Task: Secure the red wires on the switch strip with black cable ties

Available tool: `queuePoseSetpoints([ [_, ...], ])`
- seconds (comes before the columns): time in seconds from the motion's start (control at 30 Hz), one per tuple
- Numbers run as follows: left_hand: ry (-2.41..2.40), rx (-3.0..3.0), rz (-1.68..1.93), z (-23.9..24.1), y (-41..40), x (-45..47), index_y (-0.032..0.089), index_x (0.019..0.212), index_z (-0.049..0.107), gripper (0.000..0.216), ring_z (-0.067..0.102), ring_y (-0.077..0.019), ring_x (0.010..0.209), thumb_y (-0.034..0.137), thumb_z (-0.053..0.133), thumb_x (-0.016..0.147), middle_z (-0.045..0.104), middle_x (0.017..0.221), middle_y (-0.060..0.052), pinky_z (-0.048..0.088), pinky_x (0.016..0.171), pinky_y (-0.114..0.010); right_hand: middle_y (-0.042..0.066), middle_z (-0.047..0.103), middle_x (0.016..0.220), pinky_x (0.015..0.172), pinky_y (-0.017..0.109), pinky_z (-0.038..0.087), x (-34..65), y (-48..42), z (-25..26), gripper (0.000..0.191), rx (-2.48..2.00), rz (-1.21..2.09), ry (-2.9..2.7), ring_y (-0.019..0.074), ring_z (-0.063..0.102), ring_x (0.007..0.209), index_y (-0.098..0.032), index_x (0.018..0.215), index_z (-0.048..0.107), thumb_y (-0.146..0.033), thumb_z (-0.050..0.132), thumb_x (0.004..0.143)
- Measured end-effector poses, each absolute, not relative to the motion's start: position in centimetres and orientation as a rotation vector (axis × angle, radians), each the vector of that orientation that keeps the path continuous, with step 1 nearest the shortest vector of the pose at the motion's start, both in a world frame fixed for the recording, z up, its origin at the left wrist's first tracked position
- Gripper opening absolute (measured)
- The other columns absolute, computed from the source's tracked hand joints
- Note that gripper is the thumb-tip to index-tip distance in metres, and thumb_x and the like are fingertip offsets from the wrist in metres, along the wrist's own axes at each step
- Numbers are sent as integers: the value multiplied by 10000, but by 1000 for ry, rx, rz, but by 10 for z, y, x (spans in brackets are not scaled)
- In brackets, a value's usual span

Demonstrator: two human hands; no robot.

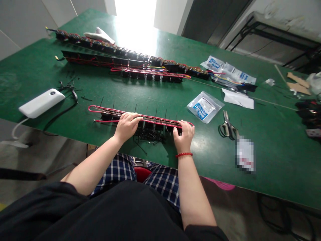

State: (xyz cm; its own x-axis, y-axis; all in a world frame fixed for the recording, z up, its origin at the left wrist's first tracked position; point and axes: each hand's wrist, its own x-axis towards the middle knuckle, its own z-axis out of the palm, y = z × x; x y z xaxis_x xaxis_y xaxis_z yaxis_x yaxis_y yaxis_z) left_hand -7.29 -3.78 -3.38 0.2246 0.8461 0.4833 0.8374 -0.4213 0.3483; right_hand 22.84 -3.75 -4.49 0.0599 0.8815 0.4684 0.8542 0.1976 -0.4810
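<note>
A long black strip (160, 125) with looped red wire (114, 110) along its top lies before me near the table's front edge. Thin black cable ties stick up from it at intervals. My left hand (127, 127) is closed over the strip left of its middle, fingers lying across the wire. Near the right end, my right hand (184, 135) grips the strip, thumb on the near side and fingers over the top. A red bead bracelet (184, 154) circles the right wrist. Between my hands, a pile of loose black cable ties (150, 136) lies against the strip's near side.
Longer wired black strips (100, 60) lie across the back. At left are a white device (42, 103) and black cable tie scraps (69, 87). At right lie a plastic bag (205, 106), white paper (237, 99), scissors (227, 126) and a blurred-out packet (245, 154).
</note>
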Motion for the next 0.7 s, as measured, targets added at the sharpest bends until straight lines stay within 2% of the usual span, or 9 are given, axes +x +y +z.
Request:
queuePoseSetpoints([
  [0.27,1655,2412,986,-30,-38,-74,296,1022,756,291,648,-219,1131,203,484,979,738,1183,-32,437,1101,-465,112,663,1339,1210,598,235,226,-37,-42,327,-1683,72,-1813,276,548,1292,-235,1164,680,-351,507,912],
  [0.7,1631,2450,1018,-30,-39,-74,288,1033,755,309,656,-218,1139,166,483,952,740,1191,-25,446,1095,-457,112,661,1346,1220,592,220,224,-37,-43,331,-1698,58,-1818,269,539,1301,-226,1175,673,-276,482,909],
])
